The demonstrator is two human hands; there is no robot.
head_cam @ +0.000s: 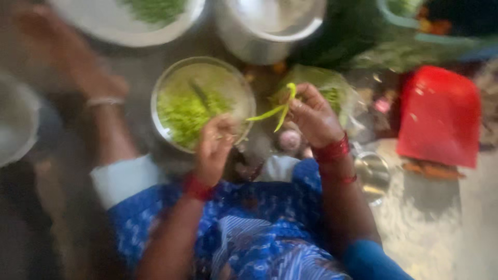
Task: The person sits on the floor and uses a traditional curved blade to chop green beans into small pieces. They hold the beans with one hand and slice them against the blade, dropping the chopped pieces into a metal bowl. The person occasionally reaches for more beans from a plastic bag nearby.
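Largest first: three big round metal vessels are sitting along the top of the view — a wide plate (124,26) with green bits on it, a steel pot (270,23), and part of a pale bowl (15,116) at the left edge. One red plastic board-like thing (440,115) is lying on the floor at the right. One steel bowl (202,101) in the middle is holding a heap of chopped green pieces, and one small steel cup (372,173) is showing by the right wrist.

Another person's hand (78,67), wearing a bangle, is reaching in from the upper left, blurred.

Smallest — one green bean (275,109), long and thin, is hanging between the two hands just beside the bowl's right rim. The right hand (311,114) is pinching its upper end with closed fingertips; the bean is drooping and forking below, so it looks light, bendy and easy to snap — a grip near the end, as here, is suiting it. The left hand (215,148) is curling over the bowl's near rim, fingers bent; whether it is gripping anything I cannot tell through the blur
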